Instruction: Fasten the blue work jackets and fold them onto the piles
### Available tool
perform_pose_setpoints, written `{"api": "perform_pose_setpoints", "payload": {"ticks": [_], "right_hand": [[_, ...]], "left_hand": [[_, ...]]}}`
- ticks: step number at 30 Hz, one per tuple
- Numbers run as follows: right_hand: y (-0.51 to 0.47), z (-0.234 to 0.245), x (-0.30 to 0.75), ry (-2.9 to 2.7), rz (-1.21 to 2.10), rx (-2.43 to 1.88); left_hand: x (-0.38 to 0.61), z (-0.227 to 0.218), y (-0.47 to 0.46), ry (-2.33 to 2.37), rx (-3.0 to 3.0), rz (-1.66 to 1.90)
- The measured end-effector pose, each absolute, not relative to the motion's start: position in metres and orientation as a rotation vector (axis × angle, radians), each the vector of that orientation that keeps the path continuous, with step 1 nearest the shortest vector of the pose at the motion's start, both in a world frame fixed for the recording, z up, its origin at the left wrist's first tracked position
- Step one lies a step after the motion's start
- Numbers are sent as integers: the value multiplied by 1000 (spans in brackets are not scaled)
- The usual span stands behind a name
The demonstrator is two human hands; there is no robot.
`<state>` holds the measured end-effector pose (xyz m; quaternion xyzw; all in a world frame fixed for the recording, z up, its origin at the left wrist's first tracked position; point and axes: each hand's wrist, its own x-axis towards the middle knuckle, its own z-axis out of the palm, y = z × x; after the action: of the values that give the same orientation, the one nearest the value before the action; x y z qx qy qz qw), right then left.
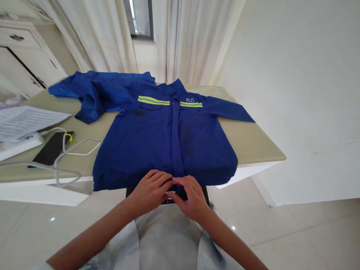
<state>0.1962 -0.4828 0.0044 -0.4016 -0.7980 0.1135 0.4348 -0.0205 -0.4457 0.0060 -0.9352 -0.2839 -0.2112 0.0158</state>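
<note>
A blue work jacket [155, 137] with yellow reflective stripes across the chest lies front-up on a beige table [253, 146], its hem hanging over the near edge. My left hand [150, 190] and my right hand [189, 195] meet at the bottom of the jacket's front placket. Both have fingers curled and pinched on the hem where the closure ends. The left sleeve of the jacket is bunched at the back left; the right sleeve stretches out flat.
On the table's left lie a sheet of printed paper [17, 121], a black phone [52, 148] and a white cable [70, 154]. White cabinets stand at the far left, curtains behind the table, a white wall at right.
</note>
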Motion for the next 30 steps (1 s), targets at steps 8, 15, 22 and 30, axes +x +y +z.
{"api": "perform_pose_setpoints", "payload": {"ticks": [8, 15, 22, 30], "right_hand": [[-480, -9, 202, -2153, 199, -1077], [-469, 10, 209, -2081, 337, -1162], [-460, 34, 217, -2196, 585, -1033], [-462, 36, 215, -2067, 662, -1010]], "left_hand": [[-26, 1, -448, -768, -2775, -821], [-31, 24, -450, -753, -2783, -1042], [-29, 28, -453, -587, -2678, -1041], [-28, 34, -452, -602, -2671, -966]]}}
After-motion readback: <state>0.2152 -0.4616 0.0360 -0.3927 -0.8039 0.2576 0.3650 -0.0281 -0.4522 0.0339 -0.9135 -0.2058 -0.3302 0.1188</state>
